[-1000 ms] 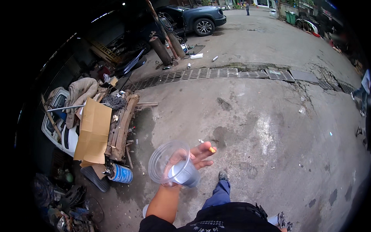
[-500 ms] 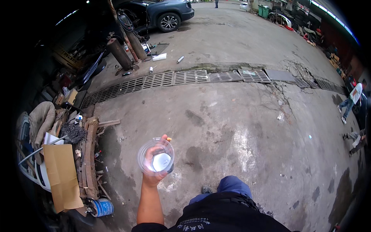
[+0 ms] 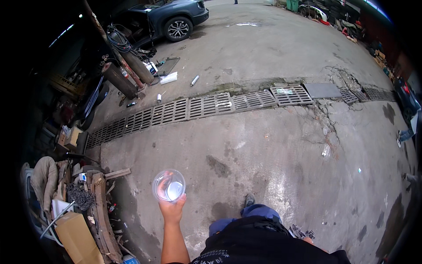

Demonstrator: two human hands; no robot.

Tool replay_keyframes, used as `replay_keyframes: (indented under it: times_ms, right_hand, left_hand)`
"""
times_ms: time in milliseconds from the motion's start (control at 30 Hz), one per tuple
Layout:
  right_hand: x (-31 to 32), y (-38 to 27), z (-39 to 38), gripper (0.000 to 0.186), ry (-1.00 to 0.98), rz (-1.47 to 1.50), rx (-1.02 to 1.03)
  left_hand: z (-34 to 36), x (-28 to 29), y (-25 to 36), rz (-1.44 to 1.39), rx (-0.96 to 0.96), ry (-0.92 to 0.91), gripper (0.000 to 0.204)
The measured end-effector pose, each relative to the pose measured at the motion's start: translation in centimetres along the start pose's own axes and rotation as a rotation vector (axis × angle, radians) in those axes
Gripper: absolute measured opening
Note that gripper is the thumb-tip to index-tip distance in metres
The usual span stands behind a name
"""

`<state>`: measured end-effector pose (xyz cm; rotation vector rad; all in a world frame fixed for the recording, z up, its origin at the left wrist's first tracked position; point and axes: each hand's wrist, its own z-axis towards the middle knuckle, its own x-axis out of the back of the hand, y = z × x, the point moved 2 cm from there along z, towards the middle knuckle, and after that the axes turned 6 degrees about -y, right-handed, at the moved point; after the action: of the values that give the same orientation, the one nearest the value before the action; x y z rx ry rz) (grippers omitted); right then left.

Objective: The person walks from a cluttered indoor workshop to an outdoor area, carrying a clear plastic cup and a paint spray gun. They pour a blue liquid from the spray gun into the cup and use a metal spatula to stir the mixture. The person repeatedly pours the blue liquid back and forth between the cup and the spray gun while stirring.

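Low in the view, my left hand (image 3: 172, 207) is closed round a clear plastic cup (image 3: 164, 186) with a white patch at its bottom, held over the concrete ground. The cup's rim partly covers the fingers. My right hand (image 3: 307, 240) shows only as a bit of skin at the right edge of my dark shirt. Beside it is a small dark and pale thing I cannot make out; the fingers are hidden.
A drain grate (image 3: 169, 112) crosses the yard. Left are scrap wood (image 3: 103, 207), cardboard (image 3: 77, 237) and cylinders (image 3: 118, 80) by a pole. A dark car (image 3: 178, 15) stands beyond. A person's legs (image 3: 404, 135) show at the right.
The view has shifted forward toward the grate. The cup in my left hand sits farther left in view, and the cigarette seen earlier between those fingers is no longer clearly visible.
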<state>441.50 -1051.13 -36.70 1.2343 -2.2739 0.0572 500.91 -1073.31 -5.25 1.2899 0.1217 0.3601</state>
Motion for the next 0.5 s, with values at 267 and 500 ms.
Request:
replay_keyframes:
  times_ms: [267,500]
  right_hand:
    - [23.2,-15.3,2.1,0.056,0.263,0.241,-0.01]
    - [34.8,-29.8,6.9,0.059,0.243,0.142,-0.008]
  left_hand:
    - [16.4,-2.8,-6.6,0.068,0.035,0.065,0.068]
    - [33.3,-1.7,-15.9,0.042,0.097,0.159,0.07]
